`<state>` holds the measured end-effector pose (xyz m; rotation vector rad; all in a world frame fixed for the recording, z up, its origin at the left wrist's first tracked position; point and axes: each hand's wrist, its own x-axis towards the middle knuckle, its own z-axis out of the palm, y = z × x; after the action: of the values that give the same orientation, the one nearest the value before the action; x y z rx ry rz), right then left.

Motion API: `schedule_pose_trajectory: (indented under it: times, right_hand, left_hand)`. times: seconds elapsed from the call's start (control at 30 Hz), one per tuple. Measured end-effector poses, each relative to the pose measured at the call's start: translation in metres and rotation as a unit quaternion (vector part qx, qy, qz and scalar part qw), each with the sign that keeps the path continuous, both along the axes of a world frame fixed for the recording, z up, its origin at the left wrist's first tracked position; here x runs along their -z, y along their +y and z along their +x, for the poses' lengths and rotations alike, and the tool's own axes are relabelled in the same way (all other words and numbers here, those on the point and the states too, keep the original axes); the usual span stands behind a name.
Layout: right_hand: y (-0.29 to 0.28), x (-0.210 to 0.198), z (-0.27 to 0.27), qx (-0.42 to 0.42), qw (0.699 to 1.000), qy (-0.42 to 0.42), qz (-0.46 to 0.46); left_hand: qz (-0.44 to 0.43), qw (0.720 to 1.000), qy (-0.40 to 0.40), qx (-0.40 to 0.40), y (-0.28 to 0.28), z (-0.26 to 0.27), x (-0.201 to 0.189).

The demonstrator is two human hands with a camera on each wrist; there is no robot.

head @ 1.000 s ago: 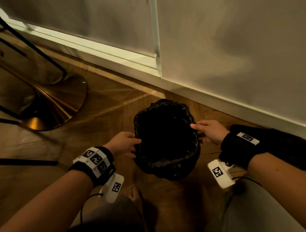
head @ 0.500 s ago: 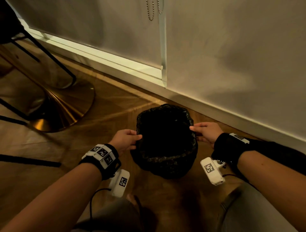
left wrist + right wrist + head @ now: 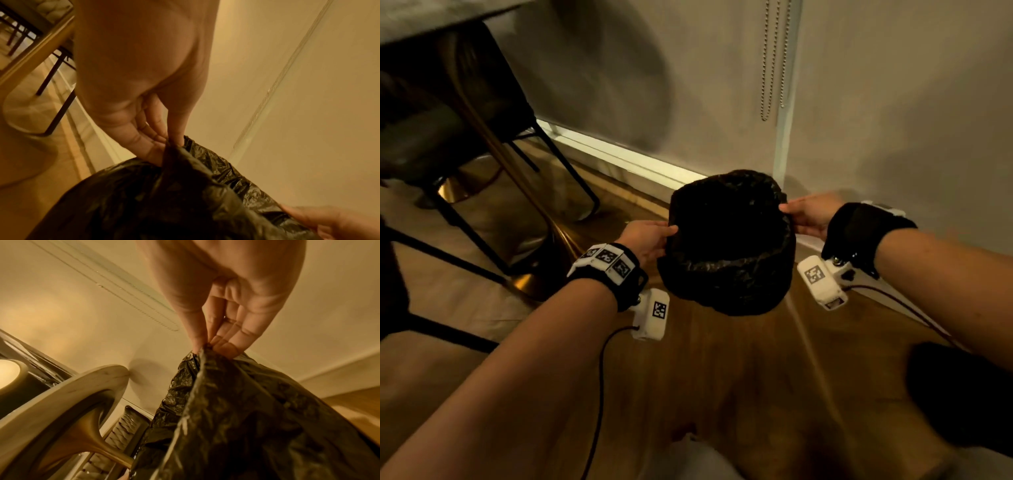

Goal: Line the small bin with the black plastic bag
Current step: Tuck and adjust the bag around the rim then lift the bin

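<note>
A crinkled black plastic bag (image 3: 729, 274) covers the small bin completely, so the bin's own surface is hidden. It hangs above the wooden floor near the wall. My left hand (image 3: 650, 236) pinches the bag's rim on the left side, thumb against fingers (image 3: 162, 142). My right hand (image 3: 808, 216) pinches the rim on the opposite side, thumb and fingertips (image 3: 224, 345) closed on a fold of plastic. The bag's mouth (image 3: 726, 222) is open and dark between my hands. The plastic (image 3: 236, 418) is stretched taut below my right hand.
A chair with black metal legs (image 3: 565, 164) and a table's brass pedestal base (image 3: 541, 274) stand at the left. The wall and white skirting (image 3: 619, 157) run close behind the bin. A bead chain (image 3: 767, 68) hangs on the wall above. Wooden floor (image 3: 722, 370) lies in front.
The bin in its bag has risen from the floor between my hands, and both hands keep their pinch on the rim. The view has lifted and shows more of the chair and wall.
</note>
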<state>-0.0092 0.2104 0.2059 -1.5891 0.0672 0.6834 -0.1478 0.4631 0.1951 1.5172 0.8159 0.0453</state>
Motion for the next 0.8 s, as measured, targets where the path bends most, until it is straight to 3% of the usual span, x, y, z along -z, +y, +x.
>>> schedule_pose_trajectory:
  times: [0.2, 0.33, 0.63, 0.8]
  right_hand:
    - [0.066, -0.032, 0.017, 0.012, 0.999, -0.016, 0.027]
    - [0.111, -0.028, 0.032, 0.012, 0.999, -0.015, 0.04]
    - [0.18, 0.049, 0.068, 0.007, 1.0, 0.007, 0.006]
    - [0.204, 0.091, 0.083, 0.057, 0.998, 0.029, 0.007]
  left_hand:
    - [0.019, 0.999, -0.028, 0.002, 0.062, 0.016, -0.037]
    - [0.03, 0.999, -0.024, 0.014, 0.103, 0.031, -0.037]
    - [0.002, 1.0, -0.014, 0.002, 0.168, 0.061, 0.038]
    - [-0.024, 1.0, -0.016, -0.005, 0.196, 0.082, 0.083]
